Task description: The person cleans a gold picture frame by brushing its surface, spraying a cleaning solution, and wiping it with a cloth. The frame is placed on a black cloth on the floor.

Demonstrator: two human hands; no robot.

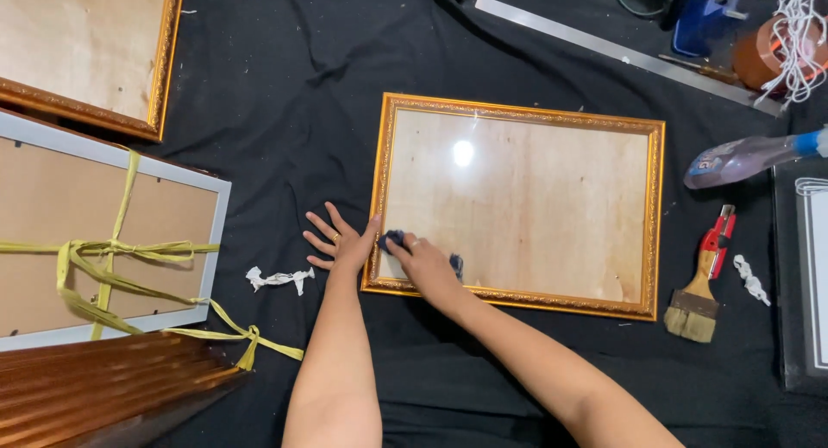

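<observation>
Head view shows the left hand [341, 241] spread flat, bracing the left rail of a gold picture frame [517, 205] while the right hand [424, 263] closes on a dark blue cloth [395, 238] against its glass, near the lower left corner. Frame lies mid-surface on a lint-flecked black sheet [285, 94]; farther off are a paintbrush [700, 284], spray bottle [750, 157] and metal ruler [621, 51].

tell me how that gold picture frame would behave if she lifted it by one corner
The gold picture frame looks rigid, so it would probably lift flat rather than sag. Its glass front shows a light reflection, so it is likely fragile and slick to touch. The left hand bracing its edge suggests it may slide on the black cloth.
</observation>
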